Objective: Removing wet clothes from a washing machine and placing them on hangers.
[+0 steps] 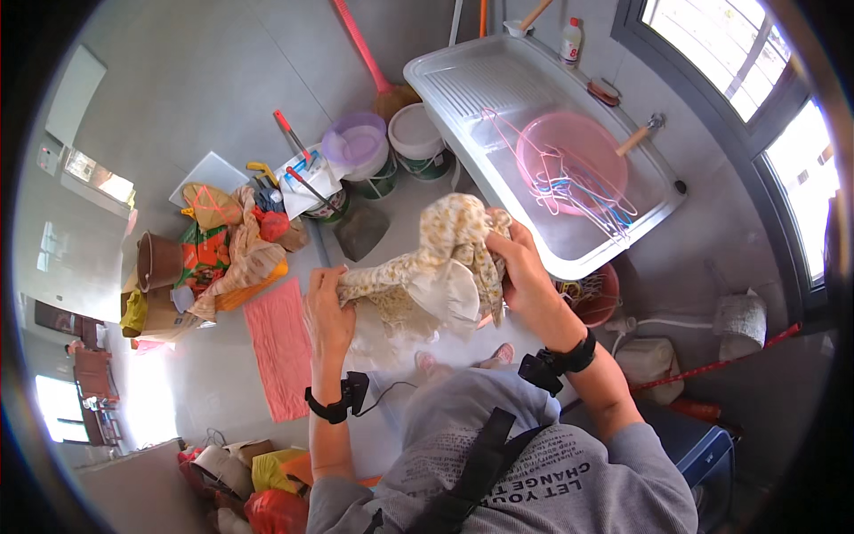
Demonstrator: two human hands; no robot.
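Observation:
Between both hands hangs a white garment with a yellow-brown floral print (444, 230), bunched up in front of my body. Its left end is pinched in the fingers of my left hand (331, 314). On the other side, my right hand (527, 277) grips a gathered part of the cloth. A plain white patch of fabric shows in the middle. Beyond my right hand, a grey laundry sink (460, 70) holds a pink plastic basin (604, 137) and a tangle of wire hangers (567, 190) lying partly inside it.
Lidded buckets (417, 130), a pink-handled broom (393, 100) and a dustpan (362, 230) stand near the sink. At left are a brown bucket (160, 257), bags, boxes and a pink floor mat (277, 347). A reddish basket (600, 300) sits below the sink; a blue-edged appliance (700, 447) is at lower right.

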